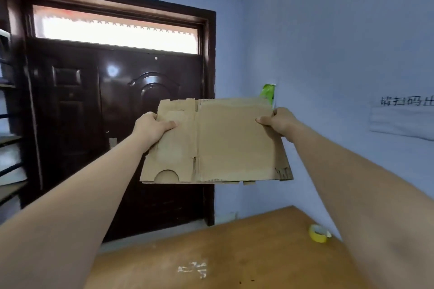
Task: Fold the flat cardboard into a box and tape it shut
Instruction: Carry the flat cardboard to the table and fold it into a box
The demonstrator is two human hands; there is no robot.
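I hold a flat brown cardboard (223,143) up in the air at arm's length, well above the table. It is still folded flat, with a crease down its middle and a half-round cutout at its lower left. My left hand (150,126) pinches its upper left edge, thumb on the near face. My right hand (279,122) pinches the upper right edge the same way. A roll of yellow tape (318,233) lies on the wooden table (234,253) at the right, near the wall.
A dark wooden door (117,112) with a bright transom window fills the wall ahead. The blue wall at the right carries a white notice (404,119). A green object (267,92) peeks above the cardboard. Shelves (9,148) stand at the far left.
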